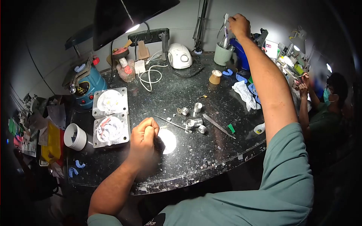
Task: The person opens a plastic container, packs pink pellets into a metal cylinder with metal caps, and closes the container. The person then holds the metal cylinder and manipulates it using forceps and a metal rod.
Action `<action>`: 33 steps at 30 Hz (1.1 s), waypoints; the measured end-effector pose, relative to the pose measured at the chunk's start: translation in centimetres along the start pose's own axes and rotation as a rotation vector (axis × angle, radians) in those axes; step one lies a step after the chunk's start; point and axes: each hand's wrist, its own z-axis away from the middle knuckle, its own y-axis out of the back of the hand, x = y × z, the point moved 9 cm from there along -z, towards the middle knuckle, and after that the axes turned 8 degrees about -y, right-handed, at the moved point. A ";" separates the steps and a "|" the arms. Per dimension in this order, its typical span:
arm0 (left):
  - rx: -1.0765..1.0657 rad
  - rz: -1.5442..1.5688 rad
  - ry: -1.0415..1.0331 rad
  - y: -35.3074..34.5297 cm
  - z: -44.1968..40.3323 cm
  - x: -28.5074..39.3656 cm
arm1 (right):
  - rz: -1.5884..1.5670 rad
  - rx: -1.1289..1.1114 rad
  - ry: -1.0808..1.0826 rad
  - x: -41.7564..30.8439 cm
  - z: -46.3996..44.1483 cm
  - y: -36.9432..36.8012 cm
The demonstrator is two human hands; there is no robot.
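Above the table's middle left, my left hand (pixel 144 132) is closed in a fist, thumb on top; whatever it may hold is hidden. Beside it lies a thin metal hand tool (pixel 171 123). At the back, my right hand (pixel 240 25) reaches above a pale green cup (pixel 223 55) of upright tools. Its fingers are curled together against the white-ended tools (pixel 226 18), and what they pinch is not clear. A white and purple handle (pixel 226 37) stands in the cup. Small metal cylinders (pixel 194 122) and a long spatula-like tool (pixel 218 125) lie between the hands.
Two open metal flask halves (pixel 111 130) holding white plaster lie left, near a white bucket (pixel 75 137) and a blue machine (pixel 90 88). A white device (pixel 180 56) with a cable, blue impressions (pixel 241 78) and crumpled white cloth (pixel 247 96) sit farther back. A masked co-worker (pixel 332 101) is at right.
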 end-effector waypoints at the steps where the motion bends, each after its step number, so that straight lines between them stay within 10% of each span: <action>1: 0.002 0.002 0.003 0.1 -0.1 -0.2 | -0.012 0.009 -0.002 -0.5 -0.2 1.0; 10: -0.006 0.003 -0.116 0.4 -0.8 -0.8 | -0.494 -0.323 -0.660 8.9 2.2 2.8; 33: 0.040 -0.065 -0.155 2.2 -1.2 -1.3 | -0.431 -0.475 -0.659 11.7 10.0 4.1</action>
